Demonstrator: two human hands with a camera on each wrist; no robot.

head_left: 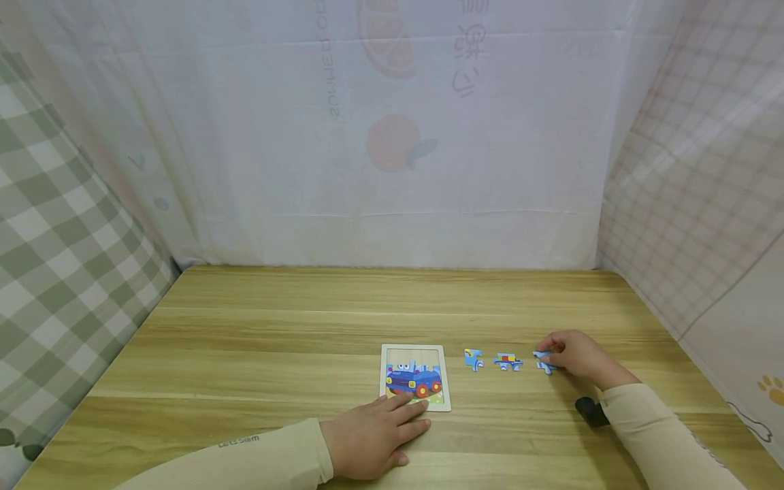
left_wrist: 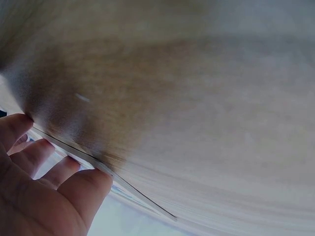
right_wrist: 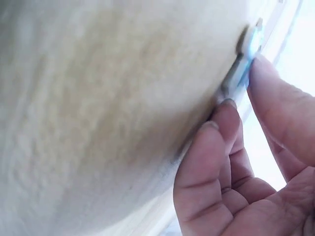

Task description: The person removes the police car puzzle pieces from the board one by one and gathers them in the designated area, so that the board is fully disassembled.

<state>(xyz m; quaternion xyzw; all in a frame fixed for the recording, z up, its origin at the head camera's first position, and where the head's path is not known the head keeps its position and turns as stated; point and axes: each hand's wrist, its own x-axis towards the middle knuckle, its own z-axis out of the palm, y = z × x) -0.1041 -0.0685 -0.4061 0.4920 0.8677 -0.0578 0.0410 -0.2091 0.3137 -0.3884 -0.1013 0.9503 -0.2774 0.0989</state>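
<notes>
A square jigsaw puzzle in a pale frame [head_left: 446, 381] lies on the table, showing a blue cartoon truck, with bare wood at its top. My left hand [head_left: 376, 435] rests at the frame's lower edge, fingers extended over it; in the left wrist view the fingertips touch the board's edge [left_wrist: 142, 196]. On the right, my right hand [head_left: 576, 355] pinches a light-blue puzzle piece [head_left: 542, 361] between thumb and fingers. The right wrist view has that piece [right_wrist: 243, 69] tilted near the tabletop. Two more pieces lie between frame and hand: a blue one [head_left: 471, 358] and a multicoloured one [head_left: 508, 361].
The wooden table [head_left: 275, 340] extends to a white printed curtain [head_left: 275, 170] at the back. A green checked cloth [head_left: 55, 204] hangs on the left, a pale checked one [head_left: 692, 170] on the right. A black object [head_left: 591, 411] sits at the right wrist.
</notes>
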